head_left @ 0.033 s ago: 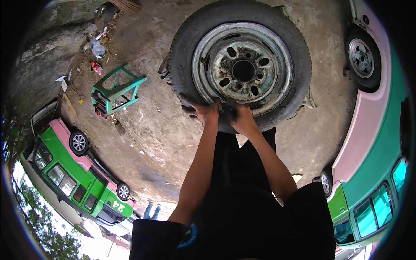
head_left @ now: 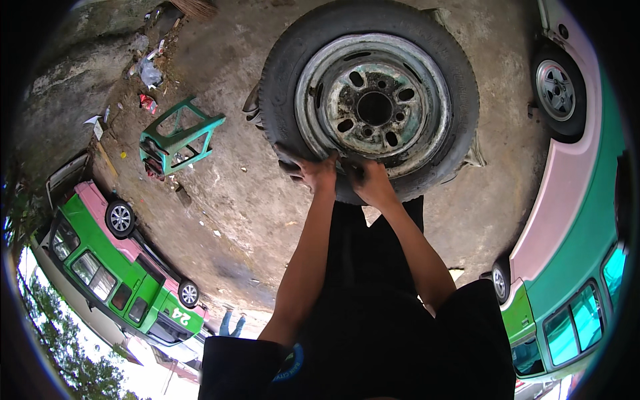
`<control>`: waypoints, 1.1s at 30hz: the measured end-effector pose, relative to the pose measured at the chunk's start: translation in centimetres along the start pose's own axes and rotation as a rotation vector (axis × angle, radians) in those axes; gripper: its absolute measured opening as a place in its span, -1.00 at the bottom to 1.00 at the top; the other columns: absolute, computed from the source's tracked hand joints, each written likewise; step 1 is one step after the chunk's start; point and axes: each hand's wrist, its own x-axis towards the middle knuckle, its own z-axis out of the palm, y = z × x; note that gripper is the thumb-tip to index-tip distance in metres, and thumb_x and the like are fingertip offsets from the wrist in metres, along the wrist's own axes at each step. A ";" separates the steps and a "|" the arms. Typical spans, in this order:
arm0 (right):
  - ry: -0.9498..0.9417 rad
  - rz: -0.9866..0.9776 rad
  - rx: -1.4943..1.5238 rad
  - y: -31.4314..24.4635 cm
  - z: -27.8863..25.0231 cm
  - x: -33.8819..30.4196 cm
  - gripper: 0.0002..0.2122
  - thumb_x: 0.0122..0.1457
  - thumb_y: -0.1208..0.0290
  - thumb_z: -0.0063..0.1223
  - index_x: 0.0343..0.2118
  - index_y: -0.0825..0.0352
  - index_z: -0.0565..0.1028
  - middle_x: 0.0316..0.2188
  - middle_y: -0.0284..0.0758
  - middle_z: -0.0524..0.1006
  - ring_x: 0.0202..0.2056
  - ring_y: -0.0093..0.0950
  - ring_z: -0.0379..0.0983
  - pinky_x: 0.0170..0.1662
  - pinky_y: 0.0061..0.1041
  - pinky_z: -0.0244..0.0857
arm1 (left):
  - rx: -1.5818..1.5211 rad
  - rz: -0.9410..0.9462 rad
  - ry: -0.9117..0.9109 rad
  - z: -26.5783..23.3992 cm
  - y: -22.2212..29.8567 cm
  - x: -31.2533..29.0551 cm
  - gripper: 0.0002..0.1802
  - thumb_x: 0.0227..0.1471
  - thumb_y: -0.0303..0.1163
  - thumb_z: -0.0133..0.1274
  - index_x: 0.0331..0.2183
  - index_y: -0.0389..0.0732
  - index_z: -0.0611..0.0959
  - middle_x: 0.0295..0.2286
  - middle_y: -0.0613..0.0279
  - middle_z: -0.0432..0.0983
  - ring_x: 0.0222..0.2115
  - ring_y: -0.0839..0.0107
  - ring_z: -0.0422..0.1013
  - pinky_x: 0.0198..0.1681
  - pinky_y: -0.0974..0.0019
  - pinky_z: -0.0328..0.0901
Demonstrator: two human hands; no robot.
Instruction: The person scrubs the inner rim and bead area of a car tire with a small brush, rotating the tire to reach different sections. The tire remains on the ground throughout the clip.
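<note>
A black tyre (head_left: pixel 283 87) on a worn, rusty steel wheel rim (head_left: pixel 437 107) lies flat in front of me, up against my dark trousers. My left hand (head_left: pixel 312 172) rests on the near sidewall. Its blackened fingers are spread to the left, and its thumb reaches the rim's edge. Close beside it, my right hand (head_left: pixel 371 180) is closed at the same part of the rim, with its fingers curled. Whatever lies between those fingers is hidden.
A green plastic stool (head_left: pixel 180 139) lies tipped on the dirt floor to the left, near litter and a plastic bag (head_left: pixel 149 72). A green and pink van (head_left: pixel 113 267) stands at lower left. Another van (head_left: pixel 567 220) runs along the right. A person's legs (head_left: pixel 232 324) show behind me.
</note>
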 end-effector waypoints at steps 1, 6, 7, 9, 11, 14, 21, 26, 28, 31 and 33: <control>-0.025 0.067 0.006 0.0 0.0 -0.1 -0.80 0.15 0.60 0.12 -0.15 0.36 0.60 -0.34 0.01 0.62 -0.29 -0.09 0.63 -0.23 -0.31 0.44 | 0.025 -0.006 0.001 -0.1 -0.1 -0.1 0.79 -0.45 -0.18 0.62 0.35 0.30 -0.55 0.36 -0.30 -0.55 0.37 -0.36 -0.36 0.41 -0.20 -0.12; -0.031 0.164 0.050 -0.1 -0.1 -0.2 -0.81 0.16 0.58 0.12 -0.16 0.38 0.60 -0.34 -0.02 0.63 -0.32 -0.08 0.63 -0.23 -0.30 0.44 | 0.096 0.007 -0.063 -0.7 0.3 -0.3 0.78 -0.44 -0.17 0.61 0.35 0.31 -0.53 0.36 -0.25 -0.58 0.36 -0.35 -0.32 0.39 -0.23 -0.05; -0.005 0.067 0.052 -0.1 -0.1 -0.1 -0.81 0.16 0.58 0.12 -0.16 0.38 0.60 -0.34 -0.03 0.63 -0.33 -0.09 0.63 -0.24 -0.31 0.44 | 0.067 0.021 -0.046 -0.6 0.3 -0.4 0.78 -0.44 -0.18 0.61 0.35 0.31 -0.53 0.36 -0.24 -0.58 0.36 -0.35 -0.32 0.39 -0.24 -0.05; 0.036 -0.043 0.020 0.0 -0.1 -0.1 -0.81 0.17 0.57 0.12 -0.15 0.39 0.60 -0.33 -0.04 0.64 -0.36 -0.11 0.63 -0.26 -0.31 0.44 | 0.006 0.021 -0.022 -0.5 0.3 -0.5 0.77 -0.44 -0.18 0.61 0.35 0.32 -0.53 0.36 -0.23 -0.59 0.36 -0.35 -0.32 0.39 -0.25 -0.05; 0.020 -0.008 -0.019 0.1 -0.1 -0.1 -0.80 0.17 0.57 0.12 -0.14 0.39 0.60 -0.34 -0.05 0.64 -0.40 -0.10 0.62 -0.28 -0.31 0.43 | 0.035 0.014 -0.014 -0.4 0.1 -0.4 0.76 -0.43 -0.20 0.60 0.35 0.32 -0.53 0.36 -0.23 -0.59 0.37 -0.35 -0.33 0.38 -0.26 -0.05; -0.025 0.095 0.058 0.1 -0.1 -0.3 -0.78 0.14 0.58 0.10 -0.14 0.40 0.59 -0.33 0.04 0.61 -0.31 -0.03 0.59 -0.24 -0.20 0.39 | 0.047 0.060 -0.039 -0.5 -0.2 -0.1 0.75 -0.42 -0.23 0.60 0.36 0.31 -0.51 0.37 -0.22 -0.60 0.37 -0.35 -0.36 0.38 -0.27 -0.07; 0.134 -0.185 -0.035 0.5 0.4 -0.2 -0.78 0.17 0.57 0.12 -0.11 0.39 0.59 -0.37 -0.02 0.63 -0.45 -0.14 0.61 -0.34 -0.31 0.41 | -0.050 0.073 -0.074 -0.7 0.0 -0.7 0.74 -0.42 -0.19 0.57 0.36 0.28 -0.52 0.36 -0.33 -0.57 0.37 -0.37 -0.39 0.41 -0.25 -0.31; 0.022 0.019 -0.010 0.8 0.8 -0.4 -0.78 0.15 0.59 0.12 -0.12 0.40 0.59 -0.38 -0.03 0.63 -0.46 -0.17 0.60 -0.33 -0.32 0.41 | -0.044 0.080 -0.028 -1.3 0.6 -1.3 0.74 -0.43 -0.22 0.59 0.36 0.34 -0.49 0.37 -0.26 -0.58 0.37 -0.35 -0.41 0.40 -0.23 -0.20; 0.054 -0.012 -0.022 0.7 0.8 -0.4 -0.78 0.15 0.60 0.11 -0.12 0.41 0.59 -0.40 -0.03 0.63 -0.48 -0.18 0.60 -0.34 -0.31 0.40 | -0.021 0.040 -0.016 -1.1 0.8 -1.3 0.75 -0.45 -0.22 0.60 0.36 0.35 -0.49 0.37 -0.23 -0.59 0.37 -0.35 -0.40 0.40 -0.22 -0.14; 0.080 -0.037 0.039 0.2 0.6 -0.4 -0.77 0.14 0.61 0.10 -0.12 0.41 0.59 -0.43 -0.03 0.62 -0.50 -0.19 0.58 -0.36 -0.30 0.38 | -0.005 0.081 -0.030 -1.1 0.6 -1.2 0.76 -0.45 -0.22 0.61 0.36 0.35 -0.50 0.36 -0.25 -0.60 0.37 -0.33 -0.38 0.40 -0.23 -0.12; -0.011 0.127 0.035 -0.1 0.2 -0.5 -0.76 0.13 0.63 0.08 -0.12 0.42 0.59 -0.44 -0.03 0.61 -0.51 -0.20 0.58 -0.37 -0.29 0.37 | 0.053 0.117 -0.002 -1.1 0.6 -1.1 0.77 -0.44 -0.22 0.61 0.35 0.35 -0.51 0.36 -0.25 -0.59 0.37 -0.32 -0.37 0.39 -0.25 -0.09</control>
